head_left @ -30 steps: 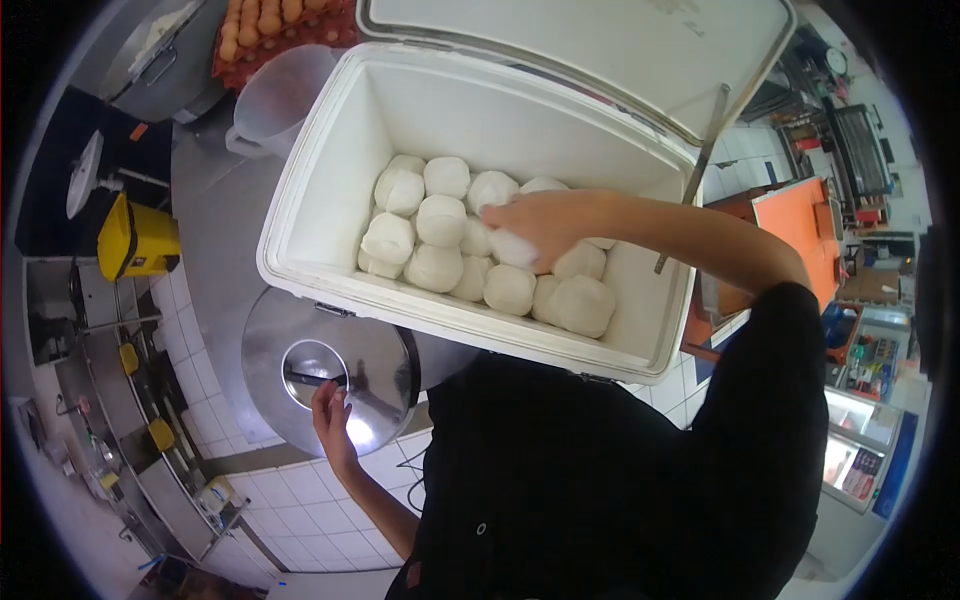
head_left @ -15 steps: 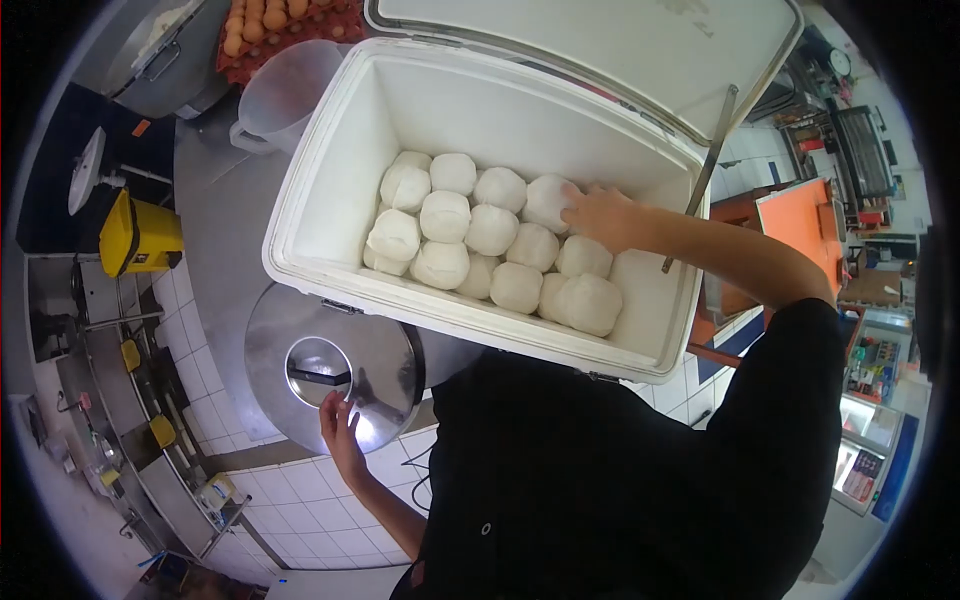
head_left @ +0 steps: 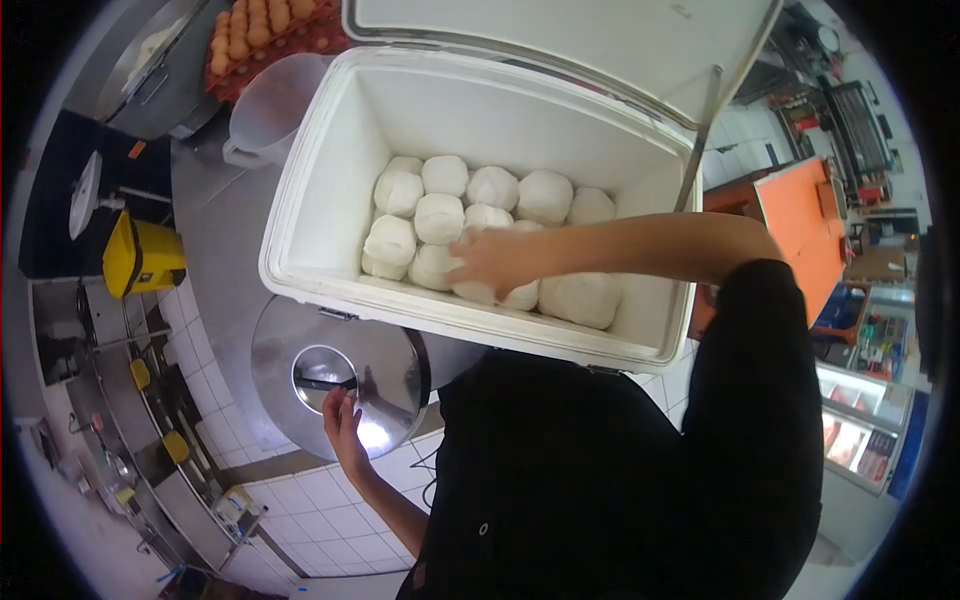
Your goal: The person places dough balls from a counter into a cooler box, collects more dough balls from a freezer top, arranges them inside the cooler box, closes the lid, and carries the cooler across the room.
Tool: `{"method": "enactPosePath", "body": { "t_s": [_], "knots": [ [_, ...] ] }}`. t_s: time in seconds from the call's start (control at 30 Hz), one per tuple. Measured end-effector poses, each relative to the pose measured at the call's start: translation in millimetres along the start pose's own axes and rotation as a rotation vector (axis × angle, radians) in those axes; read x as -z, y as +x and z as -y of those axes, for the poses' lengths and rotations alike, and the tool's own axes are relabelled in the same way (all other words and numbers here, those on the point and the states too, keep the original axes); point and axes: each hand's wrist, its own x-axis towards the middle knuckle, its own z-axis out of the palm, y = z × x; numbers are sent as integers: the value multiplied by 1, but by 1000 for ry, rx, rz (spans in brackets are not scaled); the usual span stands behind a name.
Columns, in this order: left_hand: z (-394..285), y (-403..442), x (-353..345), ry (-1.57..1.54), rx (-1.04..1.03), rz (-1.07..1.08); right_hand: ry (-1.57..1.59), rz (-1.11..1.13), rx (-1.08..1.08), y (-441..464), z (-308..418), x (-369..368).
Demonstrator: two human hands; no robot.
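Several round white dough-like balls [head_left: 439, 218] lie in layers inside a white cooler box [head_left: 330, 170], whose lid [head_left: 560, 35] stands open at the back. My right hand [head_left: 497, 262] reaches in from the right and rests over the balls at the front middle. Its fingers are spread and slightly blurred, and the balls under the palm are partly hidden. To the left, below the box, my left hand [head_left: 343, 422] hovers beside the black handle of a round steel lid [head_left: 275, 345], its fingers apart and holding nothing.
A translucent jug [head_left: 275, 108] stands left of the box, near brown eggs [head_left: 250, 30] on red trays. A large metal pot [head_left: 160, 95] is at the upper left. A yellow bin [head_left: 145, 255] stands at left, an orange-topped table [head_left: 800, 235] at right.
My right hand has moved left and toward the front of the box, away from the ball at the back right. My left hand stays beside the steel lid. The view has shifted slightly.
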Motion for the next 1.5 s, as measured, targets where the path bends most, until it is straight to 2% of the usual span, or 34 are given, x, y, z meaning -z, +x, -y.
{"method": "enactPosePath", "body": {
  "t_s": [0.07,0.13,0.2,0.27,0.33,0.37,0.43,0.47,0.53,0.6,0.67,0.7,0.77,0.83,0.9,0.93,1.0,1.03,1.1,1.13,1.2,1.27,1.3,1.33,1.37,1.4,1.43,1.47,1.5],
  "knots": [
    [-7,2,-3,32,-17,27,-24,-69,-18,13,1,-35],
    [-9,-1,-9,35,-17,28,-60,-112,-5,7,-1,-23],
    [-7,-7,-6,-19,-8,-24,394,88,-141,-24,9,47],
    [8,-6,1,-50,-2,-18,322,438,-158,-61,20,82],
    [18,-4,3,-106,-5,-24,226,712,-246,-89,38,81],
    [19,-3,1,-113,0,-26,222,720,-246,-108,43,57],
    [17,-2,-3,-88,38,-31,122,369,-336,-135,43,-4],
    [18,0,-2,-92,43,-36,119,375,-332,-132,41,1],
    [23,4,-3,-137,23,-8,190,562,-278,-120,28,23],
    [22,1,-1,-115,8,-18,266,555,-223,-101,4,48],
    [26,0,3,-90,-5,-11,352,378,-149,-75,-30,71],
    [23,-3,6,-88,-17,-21,354,198,-121,-58,-48,82],
    [19,-7,6,-74,-3,-29,351,79,-255,-11,-74,108],
    [21,-7,11,-61,-26,-38,248,13,-199,33,-91,130],
    [15,-18,10,-72,2,-68,31,-188,-151,80,-121,105],
    [16,-24,12,-53,1,-75,25,-203,-157,96,-129,82],
    [18,-36,23,-83,-20,-106,-854,-813,116,119,-137,41],
    [17,-41,24,-125,-32,-142,-861,-818,115,118,-137,38],
    [11,-44,25,-171,-13,-190,-645,-543,-97,107,-133,39],
    [7,-41,26,-169,-30,-199,-644,-549,-105,102,-129,45],
    [-10,-38,24,-121,-64,-185,-303,-304,-194,87,-119,72],
    [-27,-33,18,-119,-98,-175,-427,-643,-90,44,-80,139],
    [-31,-32,21,-107,-130,-164,-466,-769,-181,17,-65,175],
    [-28,-26,28,-121,-148,-151,-499,-899,-278,-18,-53,210],
    [-26,-22,28,-122,-156,-158,-447,-936,-430,-60,-52,246],
    [-29,-21,32,-112,-161,-180,-91,-998,-771,-98,-20,279],
    [-35,-17,38,-97,-172,-196,-772,-1434,-408,-140,-75,292],
    [-43,-15,41,-90,-187,-192,-766,-1449,-716,-181,-70,309],
    [-50,-14,44,-91,-211,-181,-840,-1604,-779,-210,-96,307]
  ]
}}
